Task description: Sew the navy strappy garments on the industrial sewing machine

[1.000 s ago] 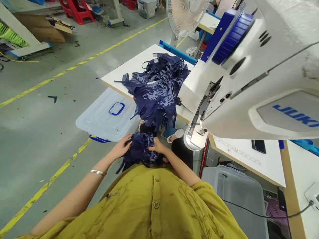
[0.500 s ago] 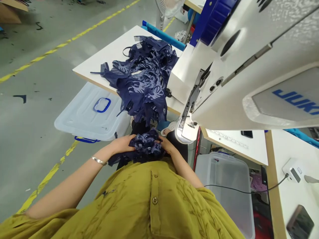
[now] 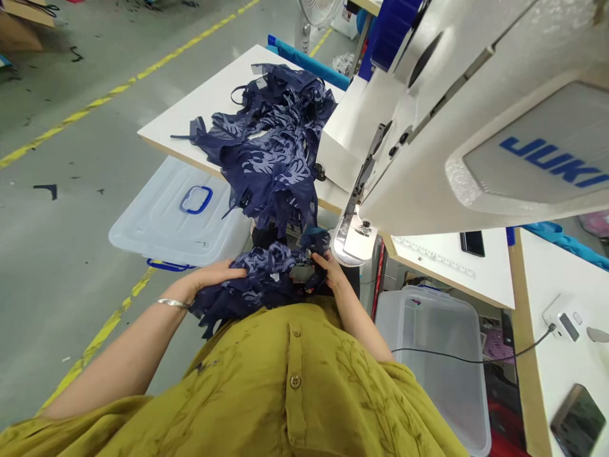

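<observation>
the left hand (image 3: 216, 274) lies palm down, fingers loosely stretched, on a dark blue patterned cloth (image 3: 266, 282) bunched in the lap; it looks like it is pressing rather than gripping, holding the bundle against the body so it does not slide off. the right hand (image 3: 330, 270) is closed in a pinch on the cloth's far edge, thumb and fingertips together, which pulls that end out from the heap and spreads a stretch of it between the two hands. a thin bracelet (image 3: 174, 303) sits on the left wrist, and a mustard shirt (image 3: 295, 387) fills the bottom of the view. the cloth rests just below and in front of the needle end of the sewing machine (image 3: 428, 184), close enough that the right hand is almost touching it. beyond the hands a pile (image 3: 276, 152) of the same blue fabric lies on the white table (image 3: 190, 120), beside the machine, and spills over the near edge, so its lowest folds hang just above the cloth in the lap; whether they are joined i cannot tell. on the floor to the left, beside the table, lies a clear lid (image 3: 171, 222) with a blue handle, flat and out of the way of the knees. under the table to the right stands a clear bin (image 3: 428, 343), with a black cable (image 3: 451, 360) running across it. a phone (image 3: 575, 422) lies on the side table at the far right, well apart from the hands.
</observation>
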`<state>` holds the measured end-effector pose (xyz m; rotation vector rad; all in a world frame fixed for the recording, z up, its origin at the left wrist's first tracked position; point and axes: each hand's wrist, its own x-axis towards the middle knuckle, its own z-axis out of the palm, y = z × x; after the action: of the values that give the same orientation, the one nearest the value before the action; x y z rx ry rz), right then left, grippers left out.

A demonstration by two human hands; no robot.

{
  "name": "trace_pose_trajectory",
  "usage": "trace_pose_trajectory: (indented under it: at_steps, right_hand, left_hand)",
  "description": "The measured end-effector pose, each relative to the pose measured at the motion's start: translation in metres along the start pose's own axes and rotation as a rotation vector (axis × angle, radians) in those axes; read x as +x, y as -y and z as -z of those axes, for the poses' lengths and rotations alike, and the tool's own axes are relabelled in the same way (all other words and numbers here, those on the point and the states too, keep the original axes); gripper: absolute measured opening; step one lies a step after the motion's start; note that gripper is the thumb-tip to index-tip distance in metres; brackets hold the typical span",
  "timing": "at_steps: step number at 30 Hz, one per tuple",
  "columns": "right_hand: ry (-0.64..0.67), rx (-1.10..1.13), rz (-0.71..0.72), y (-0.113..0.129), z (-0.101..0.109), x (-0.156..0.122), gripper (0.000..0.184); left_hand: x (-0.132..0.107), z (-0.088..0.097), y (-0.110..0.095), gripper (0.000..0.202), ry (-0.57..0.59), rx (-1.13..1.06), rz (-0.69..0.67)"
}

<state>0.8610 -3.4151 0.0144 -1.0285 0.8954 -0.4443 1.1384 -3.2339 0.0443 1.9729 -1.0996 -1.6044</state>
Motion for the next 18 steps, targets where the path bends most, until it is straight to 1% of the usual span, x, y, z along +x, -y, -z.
trace_pose_trajectory:
  at_steps: [2,5,8,11,13,15,16,18]
  right_hand:
    - [-0.061,0.019,0.018,0.001,0.006,-0.001,0.051]
    - [-0.124,-0.005,0.036,0.005,0.018,-0.005,0.047]
    - [-0.181,-0.041,0.059,0.012,0.033,-0.015,0.049]
    - [-0.199,-0.077,0.074,0.024,0.053,-0.029,0.048]
    - [-0.128,-0.211,0.058,0.035,0.068,-0.04,0.045]
    - [-0.025,-0.452,0.057,0.046,0.083,-0.052,0.037]
    - [0.006,-0.584,0.076,0.052,0.09,-0.058,0.032]
    - [0.023,-0.798,0.136,0.06,0.101,-0.068,0.026]
  left_hand:
    - [0.007,0.004,0.008,0.066,0.0,0.057,-0.025]
    - [0.018,0.004,0.015,0.08,-0.091,0.245,-0.06]
    - [0.03,-0.003,0.013,0.077,-0.124,0.325,-0.097]
    - [0.044,-0.01,0.003,0.071,-0.183,0.428,-0.128]
    - [0.053,-0.011,-0.005,0.068,-0.208,0.498,-0.13]
    - [0.059,-0.008,-0.016,0.065,-0.212,0.554,-0.122]
    - [0.06,-0.006,-0.023,0.064,-0.214,0.574,-0.122]
    - [0.057,-0.003,-0.035,0.065,-0.232,0.597,-0.139]
